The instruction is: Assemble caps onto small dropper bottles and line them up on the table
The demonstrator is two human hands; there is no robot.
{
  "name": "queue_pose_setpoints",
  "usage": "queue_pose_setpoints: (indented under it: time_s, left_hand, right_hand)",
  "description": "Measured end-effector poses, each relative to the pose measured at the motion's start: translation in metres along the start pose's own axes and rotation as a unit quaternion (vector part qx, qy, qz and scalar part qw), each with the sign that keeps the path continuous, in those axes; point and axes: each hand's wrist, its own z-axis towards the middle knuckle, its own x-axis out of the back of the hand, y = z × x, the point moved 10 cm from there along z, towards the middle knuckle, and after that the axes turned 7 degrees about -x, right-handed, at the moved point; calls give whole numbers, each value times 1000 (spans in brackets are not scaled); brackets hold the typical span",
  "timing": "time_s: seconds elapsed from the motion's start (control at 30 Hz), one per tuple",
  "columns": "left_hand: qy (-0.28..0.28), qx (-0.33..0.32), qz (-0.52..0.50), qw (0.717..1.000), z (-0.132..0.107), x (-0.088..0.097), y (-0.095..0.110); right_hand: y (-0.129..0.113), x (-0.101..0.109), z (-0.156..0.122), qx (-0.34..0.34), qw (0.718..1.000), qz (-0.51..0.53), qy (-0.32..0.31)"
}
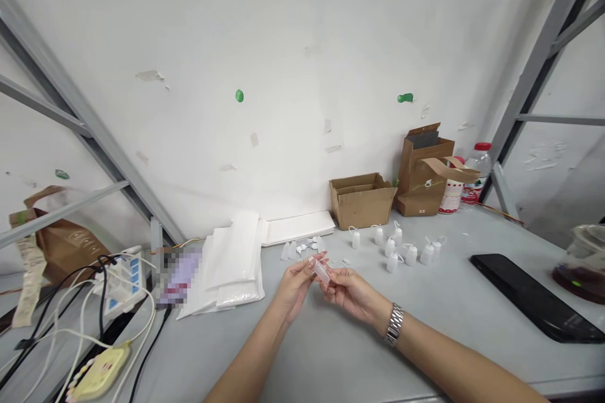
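1. I see the left hand [297,282] and the right hand [350,291] meeting above the gray table [331,352], fingertips pinched closed on one small clear tube [322,271].
2. The tube lies tilted between both grips, at 2 o'clock from the left hand and at 10 o'clock from the right hand.
3. At 1 o'clock from the tube, well apart, small white bottles [396,247] stand in a group.
4. At 9 o'clock lie white bags [234,261].

Small clear plastic piece [322,272], tilted, above grey table [331,340]
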Motion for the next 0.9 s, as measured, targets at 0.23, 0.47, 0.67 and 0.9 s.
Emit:
queue_pose_setpoints:
  time_s: [0.23, 0.47, 0.67, 0.9]
  left_hand:
    - [10, -1, 4, 1000, -1, 1, 2]
    - [41, -15, -2, 999, 1, 9, 4]
    - [37, -20, -3, 999, 2, 8, 2]
    - [17, -11, -24, 1000, 1, 3, -5]
  right_hand:
    - [-3, 8, 2, 11, 997, -73, 30]
    - [-25, 8, -4, 83, 948, -285, 113]
    - [-19, 1, -7, 69, 963, -249, 81]
    - [-19, 2, -7, 61, 975, -200, 71]
